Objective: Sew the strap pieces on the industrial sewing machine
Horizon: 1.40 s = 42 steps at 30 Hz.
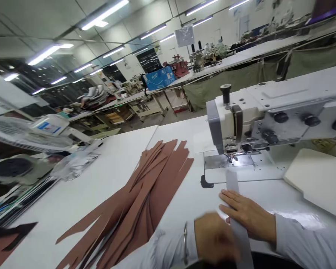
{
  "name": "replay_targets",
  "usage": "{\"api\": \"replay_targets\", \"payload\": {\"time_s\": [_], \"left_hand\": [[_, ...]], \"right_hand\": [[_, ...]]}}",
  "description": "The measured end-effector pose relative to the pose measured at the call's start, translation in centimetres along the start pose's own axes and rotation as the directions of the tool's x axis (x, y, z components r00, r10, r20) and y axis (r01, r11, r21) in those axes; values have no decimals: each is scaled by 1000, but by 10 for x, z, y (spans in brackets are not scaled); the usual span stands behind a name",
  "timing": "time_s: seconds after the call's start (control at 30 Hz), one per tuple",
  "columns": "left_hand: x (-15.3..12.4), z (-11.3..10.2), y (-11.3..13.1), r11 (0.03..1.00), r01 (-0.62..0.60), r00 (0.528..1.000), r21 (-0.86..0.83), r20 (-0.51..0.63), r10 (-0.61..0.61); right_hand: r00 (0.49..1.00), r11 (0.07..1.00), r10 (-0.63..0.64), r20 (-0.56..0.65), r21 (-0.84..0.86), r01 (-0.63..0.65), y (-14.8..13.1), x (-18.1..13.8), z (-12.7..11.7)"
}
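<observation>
A narrow grey strip lies on the white table, running from my lap up to the edge of the sewing machine's plate. My right hand rests on the strip, fingers stretched out toward the left, the thumb partly hidden. Smeared by motion, my left hand is over or beside the strip's near end; its fingers cannot be made out. Beyond both hands stands the white sewing machine, its needle area lit. A loose pile of reddish-brown strips lies left of my hands.
A white panel sits to the right of the machine plate. At the left are a white fan, a crumpled clear plastic bag and a brown piece with dark edging. Behind, a blue box stands on another long table.
</observation>
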<state>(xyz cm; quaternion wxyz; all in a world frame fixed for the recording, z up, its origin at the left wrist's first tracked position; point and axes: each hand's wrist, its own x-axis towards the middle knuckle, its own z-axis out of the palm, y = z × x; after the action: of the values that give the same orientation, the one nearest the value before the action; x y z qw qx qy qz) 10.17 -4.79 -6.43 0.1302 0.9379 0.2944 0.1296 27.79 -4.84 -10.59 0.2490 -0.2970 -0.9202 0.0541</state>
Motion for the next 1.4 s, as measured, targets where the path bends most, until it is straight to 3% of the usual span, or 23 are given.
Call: {"api": "replay_targets", "payload": {"time_s": [0.13, 0.27, 0.4, 0.57, 1.17, 1.4], "left_hand": [[63, 6, -46, 992, -129, 988, 13, -83, 130], [96, 29, -69, 992, -111, 988, 52, -105, 116], [99, 44, -78, 999, -11, 965, 52, -261, 24], [103, 48, -84, 1000, 16, 943, 0, -331, -15], [113, 45, -88, 996, 54, 959, -71, -273, -71], [100, 36, -70, 995, 68, 977, 68, -206, -53]], "right_hand": [[998, 996, -4, 59, 91, -1, 7, -2, -9], [999, 999, -8, -48, -38, 7, 10, -3, -5], [987, 973, 45, -154, -216, -78, 10, -8, 2], [984, 969, 89, -154, -217, -121, 13, -5, 3], [988, 967, 101, -118, -220, -125, 22, -4, 1], [976, 962, 74, -203, -243, -124, -13, -8, 0]]}}
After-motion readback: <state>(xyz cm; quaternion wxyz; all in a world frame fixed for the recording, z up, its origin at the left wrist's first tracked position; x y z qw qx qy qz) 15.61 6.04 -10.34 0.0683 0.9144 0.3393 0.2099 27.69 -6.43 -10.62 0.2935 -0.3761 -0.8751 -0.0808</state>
